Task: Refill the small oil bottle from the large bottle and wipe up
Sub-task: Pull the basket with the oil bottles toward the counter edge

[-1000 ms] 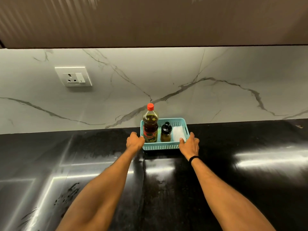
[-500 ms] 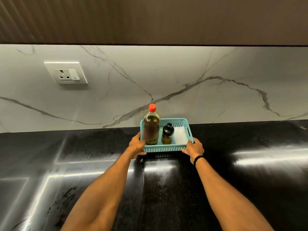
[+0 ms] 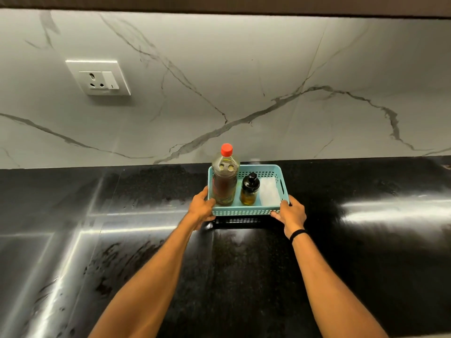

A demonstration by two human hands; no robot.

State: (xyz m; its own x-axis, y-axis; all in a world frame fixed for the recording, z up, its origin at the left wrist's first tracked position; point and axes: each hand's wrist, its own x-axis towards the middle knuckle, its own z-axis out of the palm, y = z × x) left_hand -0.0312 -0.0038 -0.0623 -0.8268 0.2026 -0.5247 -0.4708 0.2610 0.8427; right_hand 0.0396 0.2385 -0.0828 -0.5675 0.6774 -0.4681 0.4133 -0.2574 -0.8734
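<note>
Okay, I'm gripping the teal basket [image 3: 244, 212] by its near corners, left hand [image 3: 201, 207] and right hand [image 3: 290, 213] curling round the rim. The large oil bottle [image 3: 224, 181], small oil bottle [image 3: 249, 190] and white cloth [image 3: 269, 193] are sitting inside, left to right.

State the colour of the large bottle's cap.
Red; the cap shows best in the head view.

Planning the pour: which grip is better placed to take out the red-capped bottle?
Probably left: the left grip holds the basket beside the large bottle; the right grip is by the cloth.
</note>
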